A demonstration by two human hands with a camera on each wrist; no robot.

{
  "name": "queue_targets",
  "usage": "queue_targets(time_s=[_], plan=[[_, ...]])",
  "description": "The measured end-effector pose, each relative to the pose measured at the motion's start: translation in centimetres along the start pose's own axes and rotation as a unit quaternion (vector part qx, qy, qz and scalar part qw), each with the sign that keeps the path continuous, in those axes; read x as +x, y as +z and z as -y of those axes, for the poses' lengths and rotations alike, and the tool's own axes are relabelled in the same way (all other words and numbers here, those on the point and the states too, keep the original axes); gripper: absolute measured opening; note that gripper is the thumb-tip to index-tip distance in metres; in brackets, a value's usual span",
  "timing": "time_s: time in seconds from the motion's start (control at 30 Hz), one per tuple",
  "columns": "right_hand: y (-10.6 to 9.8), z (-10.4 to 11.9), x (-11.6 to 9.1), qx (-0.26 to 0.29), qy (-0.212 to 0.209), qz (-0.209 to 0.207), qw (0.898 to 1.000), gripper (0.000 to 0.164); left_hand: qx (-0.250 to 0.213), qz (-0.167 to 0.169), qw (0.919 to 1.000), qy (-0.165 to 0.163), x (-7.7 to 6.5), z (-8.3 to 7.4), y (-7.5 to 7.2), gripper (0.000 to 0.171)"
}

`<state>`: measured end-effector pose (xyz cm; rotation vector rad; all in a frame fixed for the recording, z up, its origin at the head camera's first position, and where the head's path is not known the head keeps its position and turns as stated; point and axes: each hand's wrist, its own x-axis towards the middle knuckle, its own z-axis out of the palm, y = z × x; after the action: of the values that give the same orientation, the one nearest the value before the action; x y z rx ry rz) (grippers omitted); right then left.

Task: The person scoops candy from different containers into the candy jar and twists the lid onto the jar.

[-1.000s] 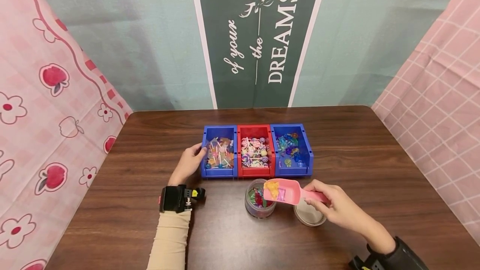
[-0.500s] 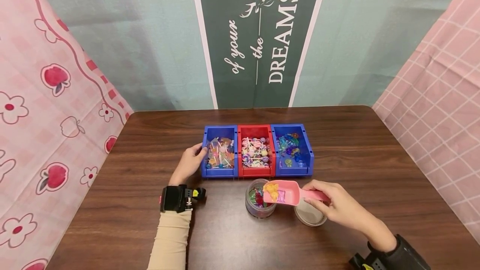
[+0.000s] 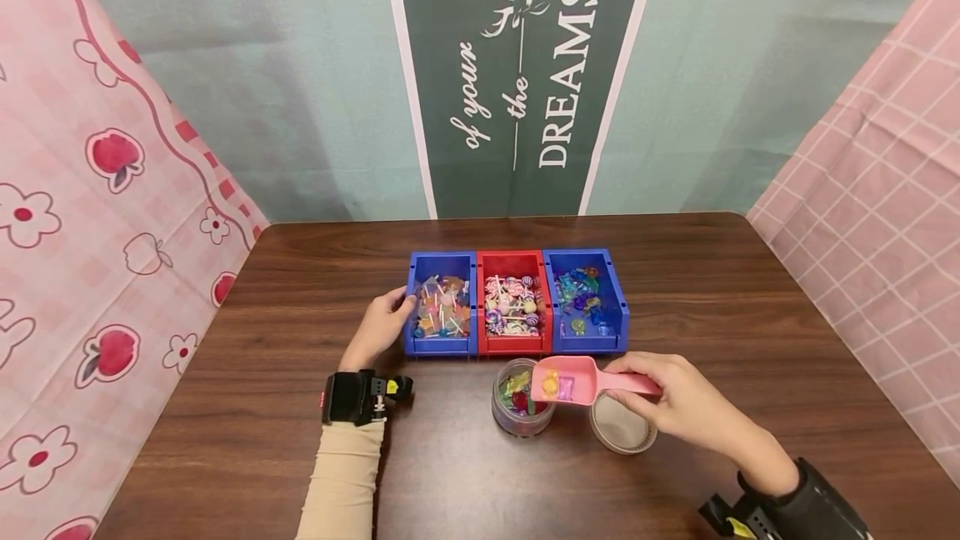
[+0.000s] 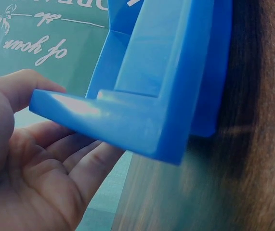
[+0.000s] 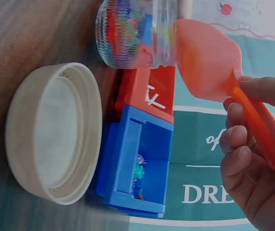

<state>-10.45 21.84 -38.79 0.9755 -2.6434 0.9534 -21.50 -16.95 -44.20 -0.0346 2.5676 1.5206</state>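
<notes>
My left hand [image 3: 378,329] grips the side wall of the left blue bin [image 3: 441,347], thumb and fingers on either side of it in the left wrist view. That bin holds clear wrapped lollipop-like pieces. My right hand [image 3: 678,402] holds a pink scoop [image 3: 583,372] by its handle, level in the head view. A yellow piece and a purple piece lie in the scoop. Its front edge overlaps the mouth of a clear jar [image 3: 519,426], which contains colorful translucent candy-like pieces. In the right wrist view the scoop blade is right at the jar's rim.
Beside the left bin stand a red bin [image 3: 513,346] of striped lollipops and another blue bin [image 3: 590,345] with blue and green translucent pieces. A round lid [image 3: 622,426] lies inside up, right of the jar. Curtains enclose the wooden table [image 3: 442,473].
The yellow in the scoop has shrunk to a smaller piece, and a yellowish piece now shows in the jar. The scoop has shifted slightly right. The left hand keeps its grip.
</notes>
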Motion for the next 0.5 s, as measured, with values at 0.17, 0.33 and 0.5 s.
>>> queue_targets(time_s=[0.17, 0.33, 0.5], plan=[[-0.4, 0.4, 0.5, -0.020, -0.011, -0.008, 1.000, 0.026, -0.001, 0.000, 1.0000, -0.001, 0.0, 0.0, 0.0, 0.048], [-0.9, 1.0, 1.1, -0.028, -0.024, -0.009, 0.999, 0.030, 0.002, -0.002, 1.0000, 0.002, 0.0, 0.0, 0.0, 0.047], [-1.3, 1.6, 1.7, -0.030, -0.023, 0.008, 0.999, 0.027, 0.003, 0.000, 1.0000, -0.001, 0.0, 0.1, -0.1, 0.048]])
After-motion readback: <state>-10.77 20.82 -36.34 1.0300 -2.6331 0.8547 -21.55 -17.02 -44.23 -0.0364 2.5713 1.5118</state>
